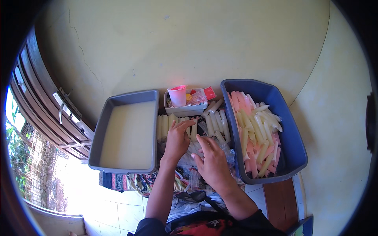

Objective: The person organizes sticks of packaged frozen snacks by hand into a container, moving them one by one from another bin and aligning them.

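My left hand (179,138) reaches over the middle of the work surface, its fingers closed at the upper end of a pale filled plastic tube (193,131). Just right of it, my right hand (212,159) has its fingers apart, the fingertips close to that tube's lower part; nothing shows in its grasp. A row of pale filled tubes (164,126) lies beyond my left hand, and more white filled tubes (216,122) lie beyond my right. Clear plastic bags (193,149) are bunched between and under my hands, partly hidden by them.
At the left stands a grey tub (156,118) of milky liquid. A blue-grey tub (293,145) at the right holds many pink and pale yellow tubes. Behind sits a small white basket (189,110) with a pink cup (177,97). A wooden door (55,102) stands at far left.
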`<state>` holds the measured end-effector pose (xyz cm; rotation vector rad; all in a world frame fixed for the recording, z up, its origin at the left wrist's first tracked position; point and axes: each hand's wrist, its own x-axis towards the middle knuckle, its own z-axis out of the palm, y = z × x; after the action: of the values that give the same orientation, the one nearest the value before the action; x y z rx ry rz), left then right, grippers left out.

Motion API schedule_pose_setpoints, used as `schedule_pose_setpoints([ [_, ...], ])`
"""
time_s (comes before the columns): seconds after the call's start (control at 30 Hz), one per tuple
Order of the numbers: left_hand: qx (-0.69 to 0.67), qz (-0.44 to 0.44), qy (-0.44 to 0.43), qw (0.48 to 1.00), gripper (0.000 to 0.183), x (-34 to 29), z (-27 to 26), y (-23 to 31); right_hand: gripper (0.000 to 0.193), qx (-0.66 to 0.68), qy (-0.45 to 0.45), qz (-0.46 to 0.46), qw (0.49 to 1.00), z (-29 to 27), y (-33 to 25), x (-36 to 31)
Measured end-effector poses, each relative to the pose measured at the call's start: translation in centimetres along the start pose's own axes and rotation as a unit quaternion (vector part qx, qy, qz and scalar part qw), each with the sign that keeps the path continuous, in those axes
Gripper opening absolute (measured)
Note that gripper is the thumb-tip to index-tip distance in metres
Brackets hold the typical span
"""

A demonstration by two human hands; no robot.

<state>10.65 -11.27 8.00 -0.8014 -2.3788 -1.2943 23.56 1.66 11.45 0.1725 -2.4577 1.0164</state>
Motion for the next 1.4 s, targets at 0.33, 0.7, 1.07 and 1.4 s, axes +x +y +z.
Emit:
schedule_pose_setpoints([
  [0.33,0.003,0.001,0.025,1.0,0.045,1.9,4.3,-6.0,0.057,-0.072,-0.035,0.066,0.995,6.6,6.9,4.6],
  [0.7,0.111,0.023,-0.075,0.991,0.041,4.3,6.1,-8.2,0.044,-0.076,-0.016,0.083,0.994,9.4,11.3,5.7],
  [1.07,0.053,0.022,-0.084,0.995,0.05,3.6,8.4,-9.1,0.046,-0.073,0.023,0.098,0.992,10.2,12.7,5.9],
  [1.4,-0.014,0.007,-0.041,0.999,0.044,3.4,7.9,-9.1,0.049,-0.051,0.061,0.082,0.993,8.5,10.7,5.6],
])
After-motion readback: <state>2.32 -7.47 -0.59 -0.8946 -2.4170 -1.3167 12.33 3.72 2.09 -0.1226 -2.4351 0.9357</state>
